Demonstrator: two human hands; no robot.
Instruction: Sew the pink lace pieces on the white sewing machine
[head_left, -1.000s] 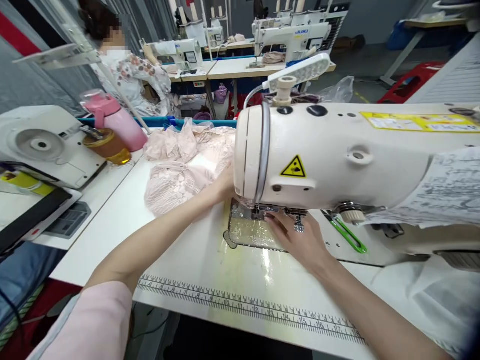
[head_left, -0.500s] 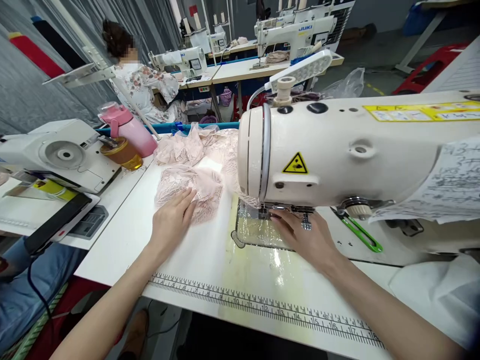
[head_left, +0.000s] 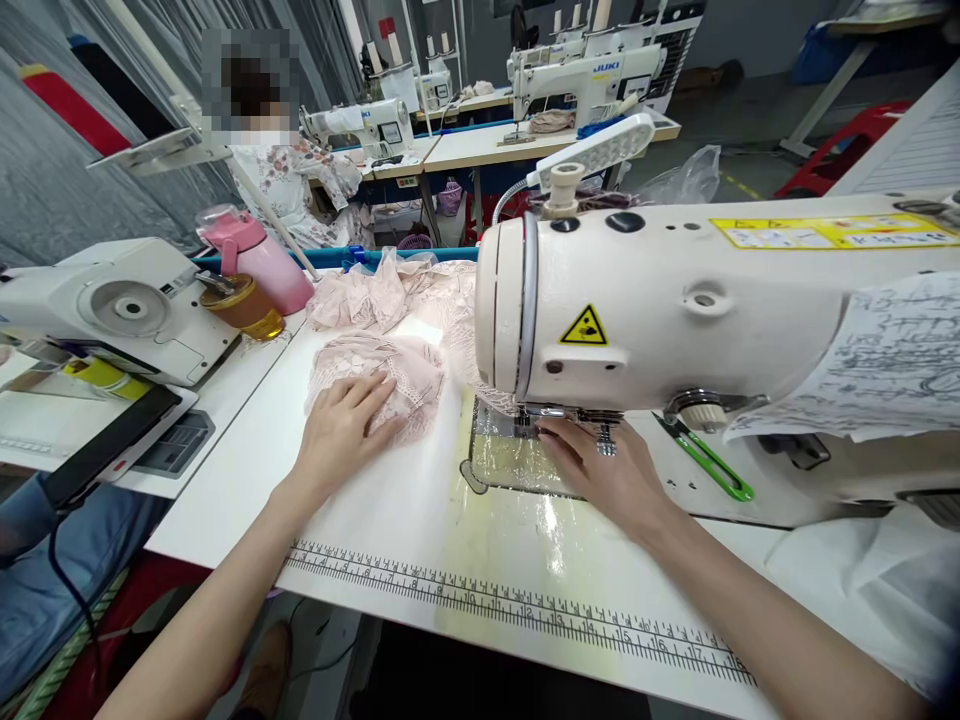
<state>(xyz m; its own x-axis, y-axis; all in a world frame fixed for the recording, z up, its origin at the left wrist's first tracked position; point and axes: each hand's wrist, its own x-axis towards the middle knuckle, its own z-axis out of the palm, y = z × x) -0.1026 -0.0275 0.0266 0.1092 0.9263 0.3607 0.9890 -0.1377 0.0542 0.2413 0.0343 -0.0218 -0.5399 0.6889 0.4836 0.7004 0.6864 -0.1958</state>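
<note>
My left hand point(head_left: 341, 425) lies flat, fingers spread, on the near edge of a folded piece of pale pink lace fabric point(head_left: 409, 375). More pink lace point(head_left: 367, 295) is heaped behind it and runs toward the machine head. My right hand point(head_left: 611, 465) reaches under the head of the white sewing machine point(head_left: 637, 290). Its thumb and forefinger come together close beside the presser foot point(head_left: 523, 422); what they hold, if anything, is too small to make out. The other fingers are partly hidden behind the machine's parts. Under this hand is the shiny machine bed plate point(head_left: 510, 465).
Green thread snips point(head_left: 709, 462) lie right of my right hand. A printed ruler point(head_left: 480, 595) runs along the table's front edge. At the left stand a pink bottle point(head_left: 262, 265), an amber cup point(head_left: 240, 305) and another machine point(head_left: 127, 310). A person point(head_left: 277, 185) sits beyond.
My left hand has shifted slightly left on the lace, and its thumb has spread from the fingers. My right hand stays by the presser foot. The camera view has shifted a little.
</note>
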